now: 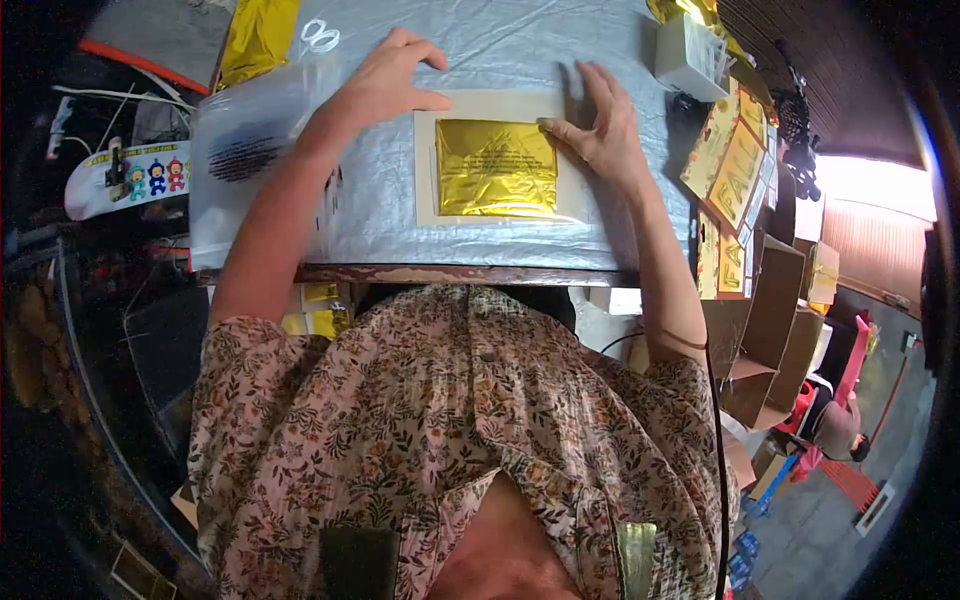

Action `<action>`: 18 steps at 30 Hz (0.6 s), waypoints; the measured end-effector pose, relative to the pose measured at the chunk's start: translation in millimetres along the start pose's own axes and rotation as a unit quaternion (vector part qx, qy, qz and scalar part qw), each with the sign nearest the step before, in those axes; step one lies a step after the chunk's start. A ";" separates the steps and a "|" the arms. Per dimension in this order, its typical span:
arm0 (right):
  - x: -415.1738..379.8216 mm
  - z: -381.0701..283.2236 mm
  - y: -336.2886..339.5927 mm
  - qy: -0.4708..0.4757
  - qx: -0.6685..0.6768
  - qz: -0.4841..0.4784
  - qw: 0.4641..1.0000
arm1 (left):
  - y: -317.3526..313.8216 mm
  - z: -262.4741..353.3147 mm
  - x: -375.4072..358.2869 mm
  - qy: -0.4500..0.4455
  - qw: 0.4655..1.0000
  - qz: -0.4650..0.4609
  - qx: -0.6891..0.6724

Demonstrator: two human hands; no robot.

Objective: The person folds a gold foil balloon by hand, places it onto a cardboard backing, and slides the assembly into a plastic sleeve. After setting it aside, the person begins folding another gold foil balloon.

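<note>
A folded gold foil packet (497, 168) with small dark print lies flat on a pale rectangular card (426, 200), in front of me on the silvery covered table (375, 215). My left hand (403, 78) is at the card's upper left corner, its fingers apart and curved, holding nothing. On the other side, my right hand (600, 122) is open, its thumb tip at the packet's upper right corner and its fingers pointing away from me.
Clear plastic sleeves (240, 165) lie at the left, with gold foil (258, 40) and white rings (320, 37) beyond. A white bin (688, 62) and printed gold packs (735, 175) line the right. Cardboard boxes (770, 320) and another person (835, 425) are farther right.
</note>
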State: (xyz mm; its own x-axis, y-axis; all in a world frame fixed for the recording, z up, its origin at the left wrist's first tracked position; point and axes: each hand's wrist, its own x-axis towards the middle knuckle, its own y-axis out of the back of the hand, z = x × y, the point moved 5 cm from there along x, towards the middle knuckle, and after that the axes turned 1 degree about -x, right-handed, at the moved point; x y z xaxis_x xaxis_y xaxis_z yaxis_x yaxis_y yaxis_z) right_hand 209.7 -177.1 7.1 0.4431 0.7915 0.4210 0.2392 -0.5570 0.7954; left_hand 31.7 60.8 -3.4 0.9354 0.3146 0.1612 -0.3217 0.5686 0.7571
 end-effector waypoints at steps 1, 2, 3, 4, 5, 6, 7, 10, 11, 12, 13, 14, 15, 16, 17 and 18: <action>3.5 3.9 -2.2 0.018 -0.001 -0.058 0.998 | 1.6 -4.2 3.2 0.001 1.000 -0.001 0.000; 6.6 7.9 -1.9 0.017 0.000 -0.059 0.998 | -1.0 -4.7 7.0 -0.027 0.998 -0.041 -0.026; 12.7 7.3 -0.9 0.012 0.020 -0.083 0.996 | -1.7 0.2 9.7 -0.055 0.994 -0.081 -0.052; 16.6 7.4 -1.2 0.008 0.040 -0.107 0.993 | -0.5 2.6 10.0 -0.055 0.994 -0.082 -0.052; 19.5 8.8 -1.3 0.006 0.041 -0.108 0.993 | -0.6 5.4 9.0 -0.052 0.993 -0.086 -0.057; 22.4 9.9 -2.1 0.013 0.043 -0.107 0.993 | -0.9 8.8 9.0 -0.049 0.993 -0.091 -0.063; 25.5 10.7 -2.8 0.021 0.045 -0.106 0.993 | -2.4 9.0 10.0 -0.048 0.993 -0.092 -0.063; 36.2 16.6 -6.9 -0.011 0.072 -0.146 0.987 | -6.8 3.3 11.7 0.018 0.982 -0.117 -0.146; 37.8 16.7 -6.6 -0.011 0.073 -0.147 0.986 | -8.1 2.1 11.5 0.035 0.978 -0.122 -0.164; 37.9 18.8 -8.0 -0.057 0.120 -0.168 0.977 | -9.9 1.0 10.8 0.053 0.974 -0.127 -0.183; 36.7 20.7 -10.3 -0.103 0.166 -0.188 0.963 | -11.2 1.2 10.4 0.054 0.973 -0.126 -0.183; 34.5 19.9 -11.3 -0.102 0.167 -0.189 0.962 | -10.5 3.6 10.6 0.033 0.975 -0.108 -0.193; 31.5 19.4 -11.8 -0.101 0.187 -0.170 0.962 | -9.6 4.2 10.4 0.011 0.975 -0.090 -0.203; 29.3 19.8 -12.7 -0.100 0.208 -0.152 0.961 | -12.5 1.0 9.6 0.012 0.975 -0.089 -0.203; 26.4 21.8 -16.1 -0.099 0.208 -0.153 0.961 | -13.8 0.4 8.8 -0.026 0.983 -0.064 -0.171; 24.7 18.8 -14.7 -0.049 0.190 -0.120 0.973 | -12.3 3.5 7.6 -0.064 0.987 -0.040 -0.139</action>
State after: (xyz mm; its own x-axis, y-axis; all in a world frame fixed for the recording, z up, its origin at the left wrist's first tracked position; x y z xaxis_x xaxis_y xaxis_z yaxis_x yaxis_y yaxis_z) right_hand 233.4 -154.1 -2.3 0.4101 0.8932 0.1845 0.6408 -0.4261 0.6386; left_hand 43.3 53.5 -9.3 0.9644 0.1719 0.2012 -0.2580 0.7796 0.5707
